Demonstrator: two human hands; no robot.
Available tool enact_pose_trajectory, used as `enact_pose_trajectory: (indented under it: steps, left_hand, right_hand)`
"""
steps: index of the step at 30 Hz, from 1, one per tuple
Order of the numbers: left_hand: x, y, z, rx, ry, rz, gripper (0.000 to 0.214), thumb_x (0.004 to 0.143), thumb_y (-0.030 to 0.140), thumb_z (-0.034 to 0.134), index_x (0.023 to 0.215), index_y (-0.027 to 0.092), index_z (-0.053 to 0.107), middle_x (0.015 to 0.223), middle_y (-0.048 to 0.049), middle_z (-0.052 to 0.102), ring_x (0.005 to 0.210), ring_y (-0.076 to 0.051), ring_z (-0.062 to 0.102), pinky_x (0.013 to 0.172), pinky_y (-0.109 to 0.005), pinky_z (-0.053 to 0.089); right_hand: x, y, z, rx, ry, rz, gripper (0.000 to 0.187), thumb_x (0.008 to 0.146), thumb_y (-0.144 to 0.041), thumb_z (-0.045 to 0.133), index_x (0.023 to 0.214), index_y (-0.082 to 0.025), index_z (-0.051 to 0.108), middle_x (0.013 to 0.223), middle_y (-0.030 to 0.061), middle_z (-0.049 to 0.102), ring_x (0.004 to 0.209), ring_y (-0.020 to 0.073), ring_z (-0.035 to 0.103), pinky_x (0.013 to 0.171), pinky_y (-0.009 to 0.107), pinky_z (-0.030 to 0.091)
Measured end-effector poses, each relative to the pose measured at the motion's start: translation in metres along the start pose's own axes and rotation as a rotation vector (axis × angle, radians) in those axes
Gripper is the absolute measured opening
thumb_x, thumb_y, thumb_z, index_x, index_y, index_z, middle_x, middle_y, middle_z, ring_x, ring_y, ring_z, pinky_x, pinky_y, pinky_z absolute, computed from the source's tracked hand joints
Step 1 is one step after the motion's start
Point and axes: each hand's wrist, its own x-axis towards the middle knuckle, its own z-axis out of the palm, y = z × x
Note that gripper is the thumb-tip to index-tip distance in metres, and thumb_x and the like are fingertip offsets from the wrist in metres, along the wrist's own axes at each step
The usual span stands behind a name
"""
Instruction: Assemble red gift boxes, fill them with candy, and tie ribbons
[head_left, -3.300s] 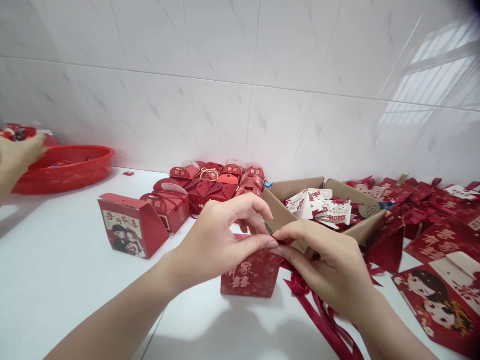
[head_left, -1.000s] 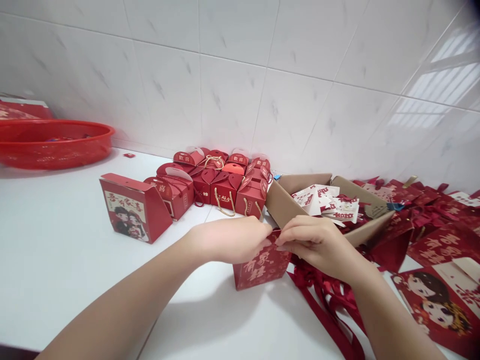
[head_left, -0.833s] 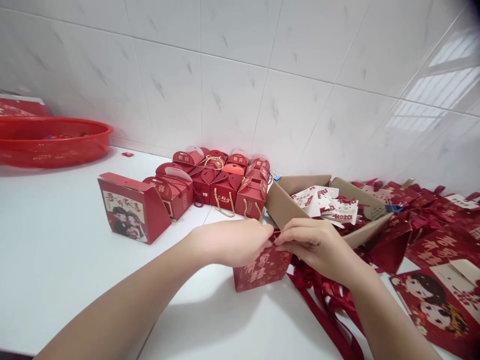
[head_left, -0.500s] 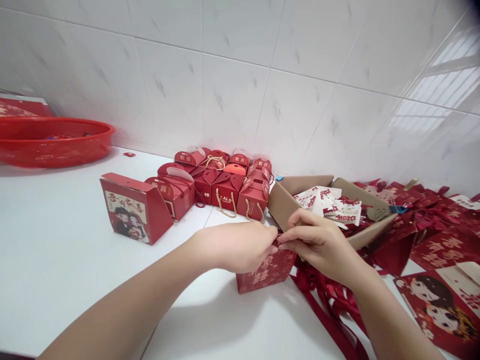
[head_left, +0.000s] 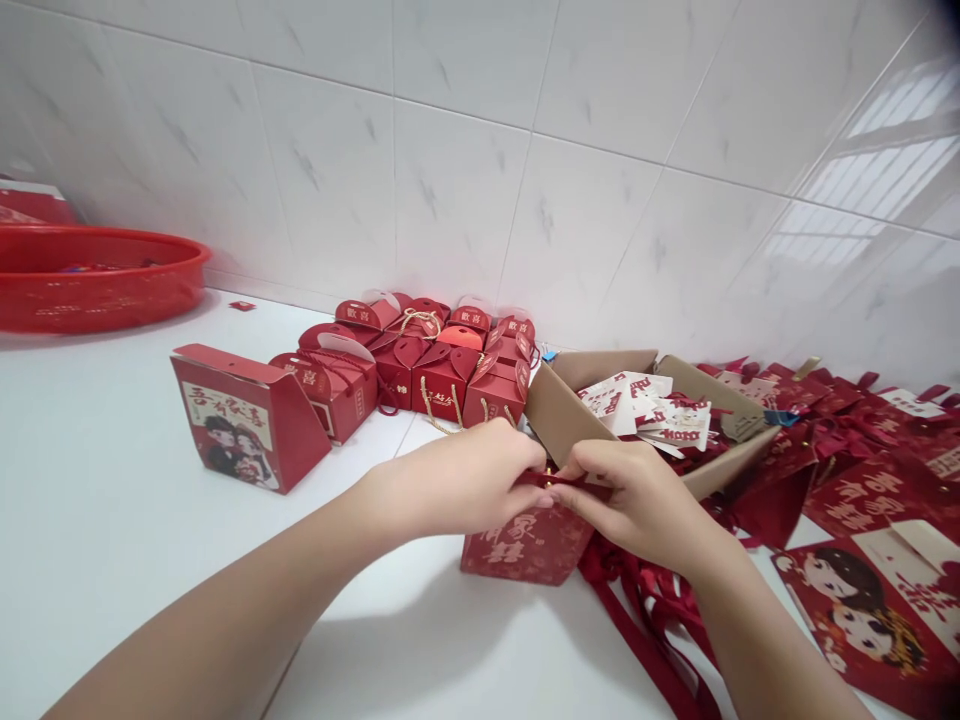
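Observation:
A red gift box with pale lettering stands on the white table between my hands. Above its top edge a dark red ribbon is stretched, with a small gold-coloured piece at its middle. My left hand pinches the ribbon from the left, and my right hand pinches it from the right, the fingertips almost meeting. Both hands hide most of the box's top. Loose dark red ribbons lie in a heap beside the box, under my right forearm.
Small red boxes with handles are grouped near the tiled wall. A red box with a cartoon couple stands at left, a red basin behind it. At right are an open cardboard box of white tags and flat red packaging.
My fingers have shifted at the box's top, and the ribbon with its gold piece now shows taut between them. The whole view has moved slightly, so things appear further left.

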Motion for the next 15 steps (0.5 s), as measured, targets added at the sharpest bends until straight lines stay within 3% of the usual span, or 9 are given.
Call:
enact_pose_trajectory:
  steps: [4, 8, 15]
  left_hand:
    - [0.002, -0.001, -0.006, -0.071, 0.058, 0.098, 0.015, 0.081, 0.010, 0.053, 0.076, 0.016, 0.066, 0.066, 0.0005, 0.063, 0.054, -0.010, 0.052, 0.050, -0.021, 0.033]
    - [0.001, -0.003, -0.008, -0.064, 0.024, 0.167, 0.015, 0.081, 0.008, 0.053, 0.079, 0.016, 0.066, 0.065, 0.0019, 0.063, 0.055, -0.009, 0.052, 0.052, -0.020, 0.034]
    - [-0.012, -0.007, -0.014, 0.099, -0.040, 0.071, 0.017, 0.084, 0.019, 0.049, 0.070, 0.019, 0.057, 0.063, 0.0012, 0.059, 0.056, -0.012, 0.054, 0.050, -0.023, 0.034]
  right_hand:
    - [-0.001, 0.000, -0.001, -0.013, 0.042, -0.015, 0.023, 0.081, -0.026, 0.065, 0.063, -0.018, 0.053, 0.055, -0.0044, 0.052, 0.053, 0.0082, 0.041, 0.053, 0.020, 0.029]
    - [-0.001, -0.005, 0.000, -0.038, 0.076, -0.061, 0.024, 0.081, -0.027, 0.066, 0.061, -0.018, 0.055, 0.051, -0.0046, 0.052, 0.052, 0.0088, 0.041, 0.057, 0.021, 0.030]
    - [0.001, -0.014, 0.019, 0.005, 0.194, -0.133, 0.019, 0.083, -0.025, 0.064, 0.066, -0.018, 0.058, 0.057, -0.0029, 0.059, 0.056, 0.0109, 0.049, 0.063, 0.023, 0.034]
